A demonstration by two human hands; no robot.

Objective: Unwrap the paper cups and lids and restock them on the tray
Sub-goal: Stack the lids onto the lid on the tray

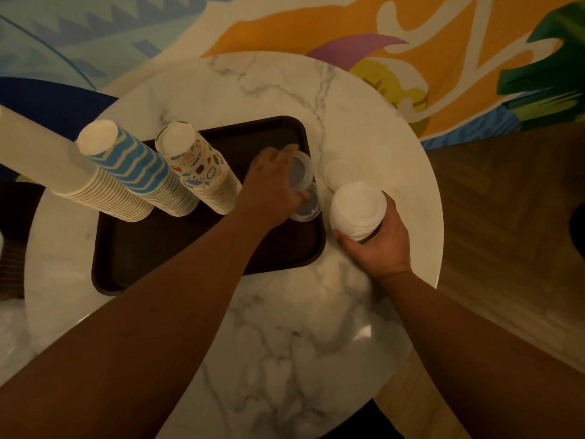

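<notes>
A dark brown tray [152,248] lies on the round marble table [285,327]. Three tall stacks of upturned paper cups stand on its left part: a plain white stack [47,160], a blue zigzag stack [133,166] and a stack with coloured doodles [199,166]. My left hand [269,182] reaches over the tray's right end and grips a clear plastic lid [302,169] above another clear lid [308,207] lying on the tray. My right hand [376,242] holds a stack of clear lids [357,207] just right of the tray.
Another pile of clear lids [342,169] sits on the table behind my right hand. A colourful painted wall rises behind the table. Wooden floor [506,232] shows to the right. Crumpled clear wrapping lies at the lower left edge [12,324].
</notes>
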